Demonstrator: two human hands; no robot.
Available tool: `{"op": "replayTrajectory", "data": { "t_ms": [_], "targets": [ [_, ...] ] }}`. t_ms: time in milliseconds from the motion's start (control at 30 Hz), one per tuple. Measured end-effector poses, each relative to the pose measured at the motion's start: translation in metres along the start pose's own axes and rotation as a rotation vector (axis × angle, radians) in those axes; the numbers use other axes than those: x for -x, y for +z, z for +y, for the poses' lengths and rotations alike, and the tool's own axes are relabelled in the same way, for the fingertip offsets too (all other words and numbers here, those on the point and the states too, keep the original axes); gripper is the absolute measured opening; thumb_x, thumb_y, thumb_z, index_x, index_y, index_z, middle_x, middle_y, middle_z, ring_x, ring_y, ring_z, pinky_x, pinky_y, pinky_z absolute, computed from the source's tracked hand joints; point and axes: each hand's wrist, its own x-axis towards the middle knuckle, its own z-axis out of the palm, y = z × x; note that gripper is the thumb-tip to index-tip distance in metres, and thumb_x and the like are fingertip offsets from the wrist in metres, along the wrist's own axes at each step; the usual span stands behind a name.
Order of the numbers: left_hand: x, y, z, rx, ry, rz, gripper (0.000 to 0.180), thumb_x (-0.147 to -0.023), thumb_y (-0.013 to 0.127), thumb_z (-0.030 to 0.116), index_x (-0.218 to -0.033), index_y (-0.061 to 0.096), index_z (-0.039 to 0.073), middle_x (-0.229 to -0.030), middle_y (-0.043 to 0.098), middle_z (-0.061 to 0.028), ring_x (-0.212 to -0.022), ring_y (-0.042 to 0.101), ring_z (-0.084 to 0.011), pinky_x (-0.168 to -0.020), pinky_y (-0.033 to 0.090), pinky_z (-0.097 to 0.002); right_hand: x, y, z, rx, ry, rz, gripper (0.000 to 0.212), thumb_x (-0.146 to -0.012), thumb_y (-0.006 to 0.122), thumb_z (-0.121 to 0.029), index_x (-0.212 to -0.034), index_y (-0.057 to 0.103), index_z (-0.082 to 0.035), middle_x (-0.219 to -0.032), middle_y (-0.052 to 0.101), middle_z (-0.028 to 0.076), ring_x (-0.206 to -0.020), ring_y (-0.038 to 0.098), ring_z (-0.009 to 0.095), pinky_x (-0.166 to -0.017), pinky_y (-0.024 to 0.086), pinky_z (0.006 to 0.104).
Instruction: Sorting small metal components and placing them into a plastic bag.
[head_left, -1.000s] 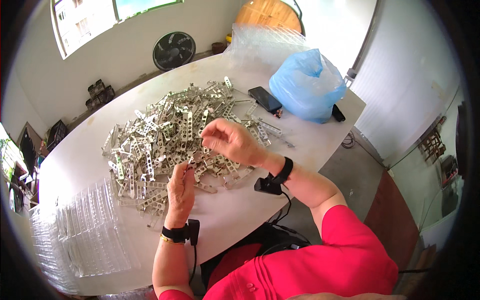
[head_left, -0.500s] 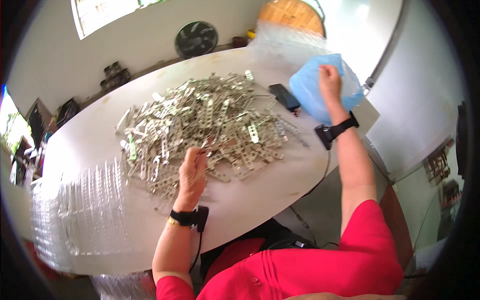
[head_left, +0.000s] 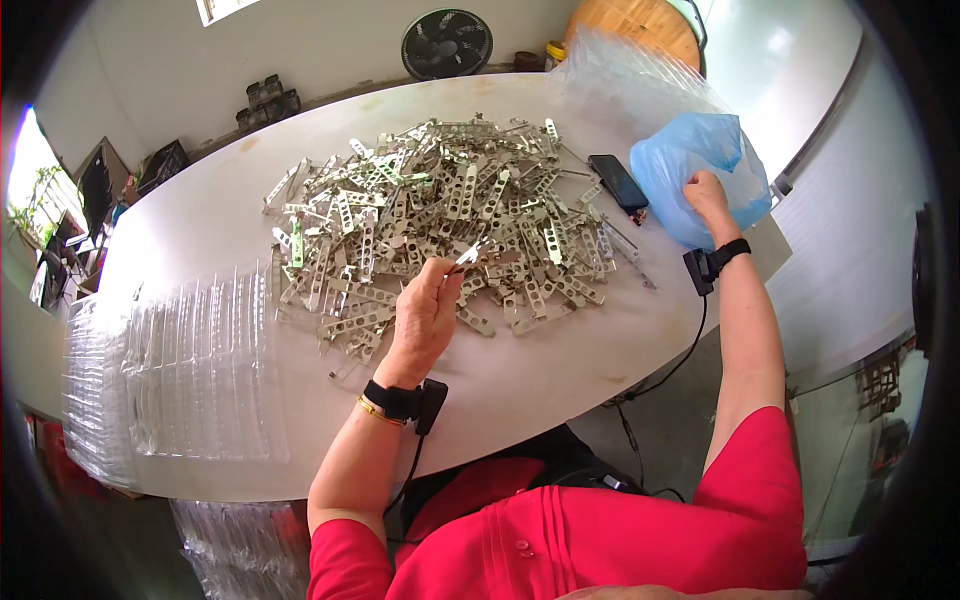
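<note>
Metal perforated strips (head_left: 455, 200), heaped on the white table (head_left: 560, 365) | left hand (head_left: 424, 318): fingers pinching a small metal piece (head_left: 468, 258) at the strips' near side | right hand (head_left: 710, 200): fingers curled at the blue bag (head_left: 698, 148), whether gripping cannot be told | black phone (head_left: 618, 182) between strips and bag

Red shirt (head_left: 620, 525); black cabled wristbands (head_left: 394, 400); gold bracelet (head_left: 371, 408).
</note>
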Motion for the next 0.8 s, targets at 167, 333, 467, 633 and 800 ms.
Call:
{"op": "replayTrajectory", "data": {
  "t_ms": [167, 333, 467, 633, 800],
  "targets": [
    [-0.003, 0.001, 0.004, -0.002, 0.018, 0.003, 0.004, -0.096, 0.060, 0.005, -0.099, 0.057, 0.004, -0.070, 0.053, -0.0099, -0.061, 0.051, -0.0234, -0.058, 0.043, -0.0339, 0.000, -0.002, 0.003, 0.016, -0.013, 0.068, 0.026, -0.077, 0.060, -0.020, -0.090, 0.070, 0.000, -0.090, 0.071, 0.023, -0.088, 0.069, 0.037, -0.079, 0.052, 0.0408],
    [-0.002, 0.001, 0.004, -0.011, 0.008, 0.007, 0.004, -0.095, 0.060, 0.006, -0.098, 0.057, 0.004, -0.070, 0.054, -0.0110, -0.062, 0.053, -0.0257, -0.059, 0.044, -0.0349, 0.003, -0.007, 0.006, 0.020, -0.065, 0.035, 0.027, -0.079, 0.060, -0.023, -0.091, 0.070, -0.001, -0.091, 0.071, 0.023, -0.089, 0.069, 0.037, -0.080, 0.052, 0.0414],
    [-0.003, 0.003, 0.004, -0.013, -0.011, -0.016, 0.004, -0.096, 0.059, 0.006, -0.098, 0.057, 0.003, -0.071, 0.054, -0.0070, -0.064, 0.050, -0.0170, -0.060, 0.043, -0.0303, 0.006, -0.012, 0.015, 0.080, -0.012, 0.049, 0.027, -0.081, 0.060, -0.023, -0.094, 0.069, -0.003, -0.097, 0.071, 0.022, -0.096, 0.068, 0.038, -0.085, 0.052, 0.0444],
    [0.002, -0.002, 0.003, 0.000, -0.090, -0.010, 0.005, -0.098, 0.059, 0.008, -0.096, 0.056, 0.004, -0.070, 0.054, -0.0009, -0.064, 0.047, -0.0084, -0.058, 0.042, -0.0266, 0.015, -0.002, -0.001, 0.232, 0.159, 0.212, 0.032, -0.084, 0.059, -0.023, -0.110, 0.066, -0.006, -0.112, 0.070, 0.018, -0.104, 0.066, 0.038, -0.090, 0.051, 0.0465],
    [0.000, 0.002, 0.003, -0.006, -0.099, 0.002, 0.006, -0.096, 0.061, 0.005, -0.099, 0.057, 0.005, -0.070, 0.054, -0.0050, -0.063, 0.047, -0.0121, -0.059, 0.043, -0.0279, 0.020, -0.022, 0.004, 0.145, 0.152, 0.117, 0.034, -0.089, 0.057, -0.024, -0.118, 0.061, -0.008, -0.110, 0.068, 0.020, -0.105, 0.066, 0.038, -0.088, 0.052, 0.0461]
  ]
}}
